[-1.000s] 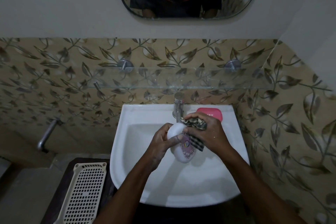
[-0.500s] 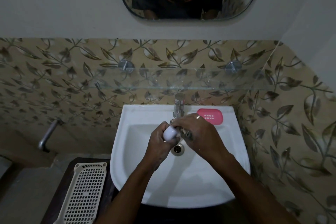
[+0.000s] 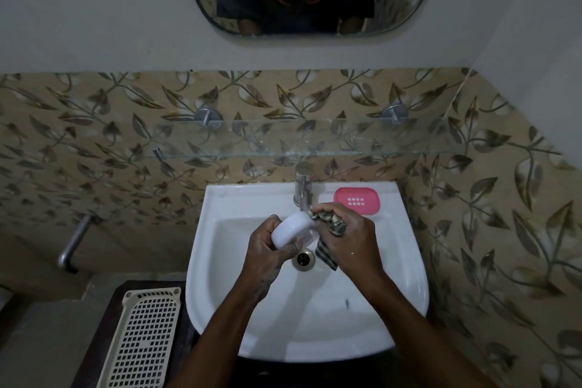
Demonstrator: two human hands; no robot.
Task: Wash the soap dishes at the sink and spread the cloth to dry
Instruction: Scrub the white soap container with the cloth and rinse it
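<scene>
Firmly, the left hand [image 3: 267,249] has its grip curled round a white soap dish [image 3: 291,228], holding it tilted above the drain [image 3: 304,259] and just below the tap [image 3: 303,189]. The right hand [image 3: 349,239] has its grip closed on a bunched striped cloth [image 3: 333,224]. The cloth's upper end touches the dish's right edge, and a loose tail hangs down towards the drain. Both hands are over the bowl of the white sink [image 3: 283,324]. A pink soap dish [image 3: 356,200] lies on the sink's back rim, right of the tap. The light is dim, so I cannot tell whether water is running. A cream slotted tray [image 3: 141,340] rests on the dark tabletop [image 3: 185,337] left of the sink.
</scene>
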